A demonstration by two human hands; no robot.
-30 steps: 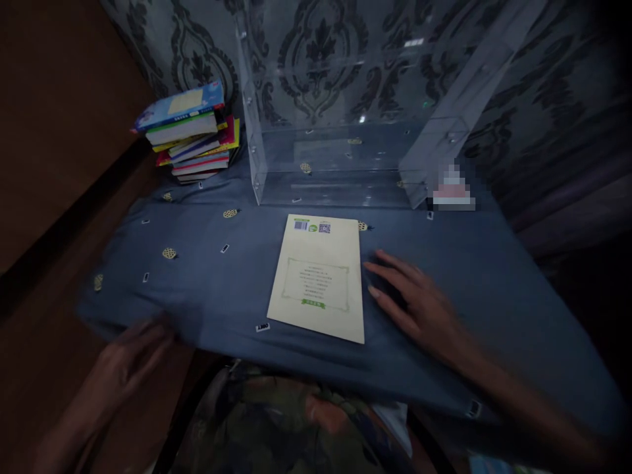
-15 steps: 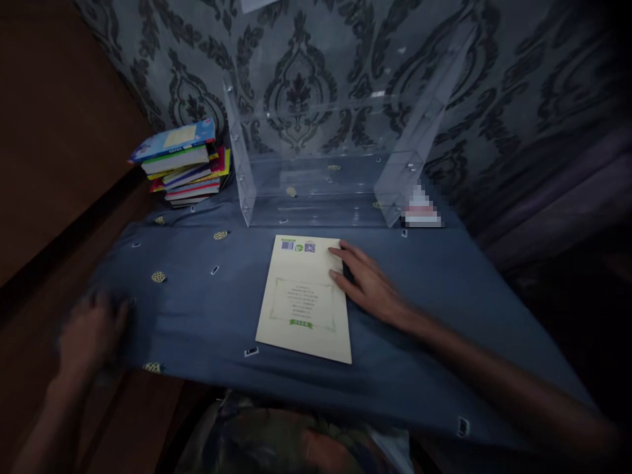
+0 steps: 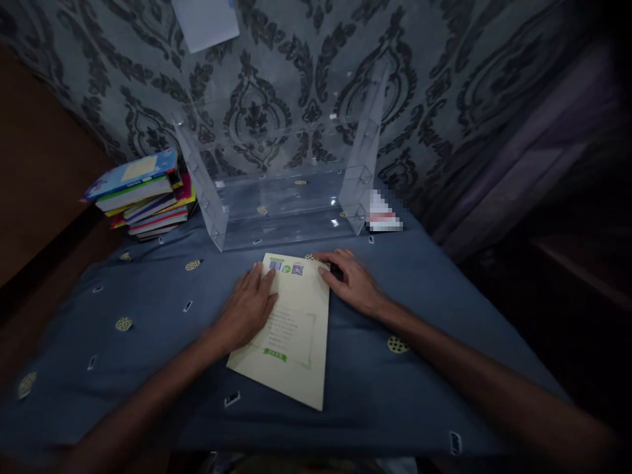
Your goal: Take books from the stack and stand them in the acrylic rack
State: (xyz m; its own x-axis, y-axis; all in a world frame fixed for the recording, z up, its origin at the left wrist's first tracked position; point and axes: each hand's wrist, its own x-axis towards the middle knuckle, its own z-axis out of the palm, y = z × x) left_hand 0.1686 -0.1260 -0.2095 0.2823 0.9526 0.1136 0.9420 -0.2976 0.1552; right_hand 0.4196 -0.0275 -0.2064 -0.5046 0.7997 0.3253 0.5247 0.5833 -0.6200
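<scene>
A thin cream-coloured book (image 3: 296, 329) lies flat on the blue cloth, with a barcode, a QR code and a framed block of text showing on its upper face. My left hand (image 3: 249, 306) rests flat over the book's left edge, fingers stretched toward its far end. At the far right corner, my right hand (image 3: 353, 283) has its fingertips touching the book's edge, thumb and fingers apart. Neither hand grips the book.
Behind the book stands a clear plastic rack (image 3: 281, 204) against the patterned wall. A stack of books (image 3: 148, 194) is on its left. To its right sits a blurred white-and-red object (image 3: 384, 214). White paper (image 3: 207, 23) hangs on the wall; a purplish curtain (image 3: 523, 171) is at the right.
My left hand has moved right from the cloth's left side onto the book. My right hand stays at the book's far right corner. The whole view has shifted.
</scene>
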